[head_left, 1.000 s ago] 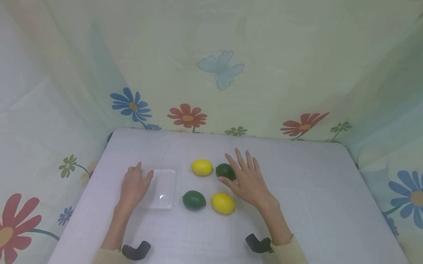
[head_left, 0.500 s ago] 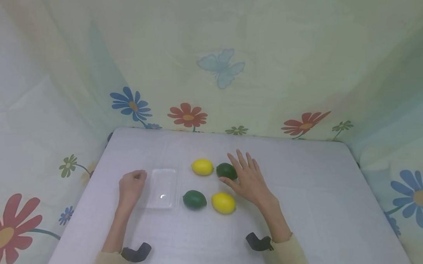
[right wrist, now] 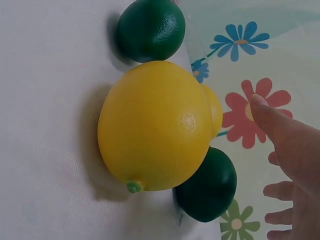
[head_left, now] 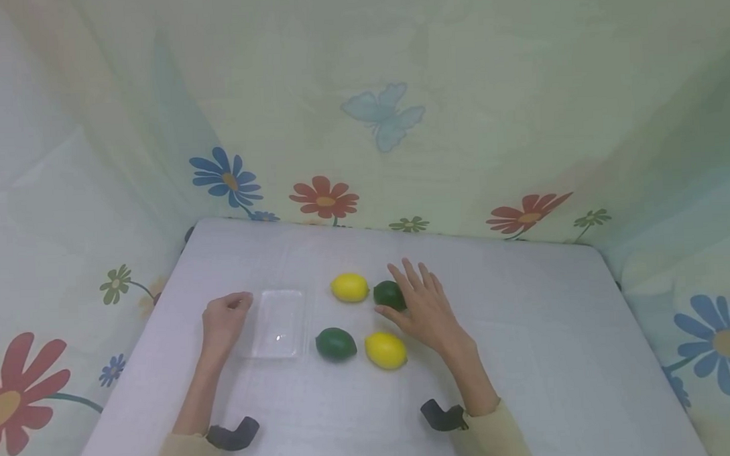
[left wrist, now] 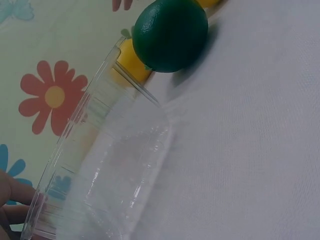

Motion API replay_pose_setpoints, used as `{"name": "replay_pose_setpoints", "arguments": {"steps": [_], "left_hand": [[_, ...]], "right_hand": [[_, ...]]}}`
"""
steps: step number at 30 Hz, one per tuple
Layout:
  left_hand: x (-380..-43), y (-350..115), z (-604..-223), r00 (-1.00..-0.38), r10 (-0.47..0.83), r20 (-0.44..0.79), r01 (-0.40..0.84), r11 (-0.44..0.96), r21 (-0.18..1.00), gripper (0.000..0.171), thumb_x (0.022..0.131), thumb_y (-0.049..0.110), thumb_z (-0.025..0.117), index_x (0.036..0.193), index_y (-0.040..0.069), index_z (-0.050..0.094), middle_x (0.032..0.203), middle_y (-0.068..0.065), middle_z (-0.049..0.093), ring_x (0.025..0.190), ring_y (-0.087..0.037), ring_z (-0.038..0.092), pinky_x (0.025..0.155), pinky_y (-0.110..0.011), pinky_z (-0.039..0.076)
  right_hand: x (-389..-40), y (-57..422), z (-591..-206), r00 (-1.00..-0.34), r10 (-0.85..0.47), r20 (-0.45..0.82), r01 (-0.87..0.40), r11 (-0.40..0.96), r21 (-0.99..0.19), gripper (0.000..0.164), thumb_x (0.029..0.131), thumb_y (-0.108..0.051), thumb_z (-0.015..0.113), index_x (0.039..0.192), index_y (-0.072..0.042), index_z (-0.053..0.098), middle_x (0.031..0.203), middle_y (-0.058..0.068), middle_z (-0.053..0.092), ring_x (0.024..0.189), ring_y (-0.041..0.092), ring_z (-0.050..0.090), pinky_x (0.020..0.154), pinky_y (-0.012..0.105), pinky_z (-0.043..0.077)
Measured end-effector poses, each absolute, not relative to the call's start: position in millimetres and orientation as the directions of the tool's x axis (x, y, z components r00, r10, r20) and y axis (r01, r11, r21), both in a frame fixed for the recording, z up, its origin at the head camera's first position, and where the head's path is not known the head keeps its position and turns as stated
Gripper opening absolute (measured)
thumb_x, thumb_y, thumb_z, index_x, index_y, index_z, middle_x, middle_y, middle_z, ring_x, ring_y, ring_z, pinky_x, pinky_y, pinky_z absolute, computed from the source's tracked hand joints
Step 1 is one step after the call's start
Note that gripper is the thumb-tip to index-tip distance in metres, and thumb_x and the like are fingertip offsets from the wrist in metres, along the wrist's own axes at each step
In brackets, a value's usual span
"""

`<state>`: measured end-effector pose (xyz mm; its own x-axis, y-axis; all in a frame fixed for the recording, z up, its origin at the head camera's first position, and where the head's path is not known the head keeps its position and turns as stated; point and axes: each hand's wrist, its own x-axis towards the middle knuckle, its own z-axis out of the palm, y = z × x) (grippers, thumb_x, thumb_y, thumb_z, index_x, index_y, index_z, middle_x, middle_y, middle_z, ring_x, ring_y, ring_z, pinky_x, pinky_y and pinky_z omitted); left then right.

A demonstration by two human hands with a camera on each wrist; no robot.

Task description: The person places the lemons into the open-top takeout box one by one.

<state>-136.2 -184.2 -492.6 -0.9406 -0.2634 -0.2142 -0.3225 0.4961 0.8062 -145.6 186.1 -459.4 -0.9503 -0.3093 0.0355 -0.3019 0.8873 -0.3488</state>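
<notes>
My left hand (head_left: 223,321) pinches the left side of a clear plastic container (head_left: 282,325) with curled fingers. In the left wrist view its fingers (left wrist: 19,195) show behind the container's see-through wall (left wrist: 65,155). My right hand (head_left: 428,313) is spread, fingers apart, over the right part of a dark green lime (head_left: 389,295), and holds nothing. Another green lime (head_left: 335,344) lies just right of the container. One yellow lemon (head_left: 349,287) sits behind it, and a second lemon (head_left: 385,351) lies at front, large in the right wrist view.
A white cloth covers the table (head_left: 556,355). Flower-printed curtains (head_left: 458,117) rise behind it and on both sides. A dark wrist mount (head_left: 235,434) sticks out by the left sleeve, and a similar mount (head_left: 442,415) by the right.
My left fingers have curled in at the container's left edge, where they were extended a second ago. The right hand stays spread, barely shifted. The fruits lie as before.
</notes>
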Motion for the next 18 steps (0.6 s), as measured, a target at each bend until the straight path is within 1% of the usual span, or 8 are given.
{"name": "replay_pose_setpoints", "arguments": {"steps": [5,10,14,18], "left_hand": [[-137,-186,-491,-0.930,-0.255,-0.264,-0.357,0.459,0.813,0.051,0.107,0.034,0.052,0.142,-0.003,0.057,0.144,-0.028,0.056,0.133,-0.045,0.054,0.106,-0.056,0.049],[-136,-188,-488,-0.934,-0.246,-0.258,-0.345,0.440,0.829,0.051,0.107,0.033,0.052,0.141,-0.004,0.056,0.144,-0.029,0.055,0.136,-0.046,0.052,0.108,-0.057,0.047],[-133,-188,-490,-0.939,-0.250,-0.236,-0.330,0.462,0.824,0.049,0.107,0.030,0.052,0.139,-0.007,0.057,0.142,-0.031,0.056,0.134,-0.048,0.052,0.106,-0.058,0.047],[-132,-186,-493,-0.939,-0.258,-0.227,-0.327,0.472,0.818,0.047,0.107,0.029,0.052,0.138,-0.006,0.059,0.140,-0.030,0.058,0.131,-0.048,0.055,0.104,-0.058,0.049]], "right_hand": [[-153,180,-458,-0.941,-0.337,0.038,-0.328,0.878,-0.347,0.088,0.093,-0.055,0.070,0.162,-0.014,0.033,0.166,0.022,0.027,0.153,0.051,0.021,0.122,0.066,0.019],[-164,171,-462,-0.931,-0.361,0.050,-0.355,0.867,-0.350,0.088,0.093,-0.055,0.070,0.161,-0.014,0.034,0.165,0.022,0.030,0.152,0.051,0.024,0.123,0.064,0.019],[-168,162,-471,-0.925,-0.380,0.021,-0.363,0.863,-0.351,0.089,0.093,-0.058,0.069,0.161,-0.014,0.033,0.166,0.022,0.030,0.152,0.051,0.024,0.123,0.063,0.019],[-171,152,-478,-0.917,-0.400,0.010,-0.377,0.855,-0.357,0.088,0.092,-0.057,0.070,0.160,-0.014,0.035,0.165,0.021,0.033,0.151,0.049,0.027,0.123,0.062,0.021]]}}
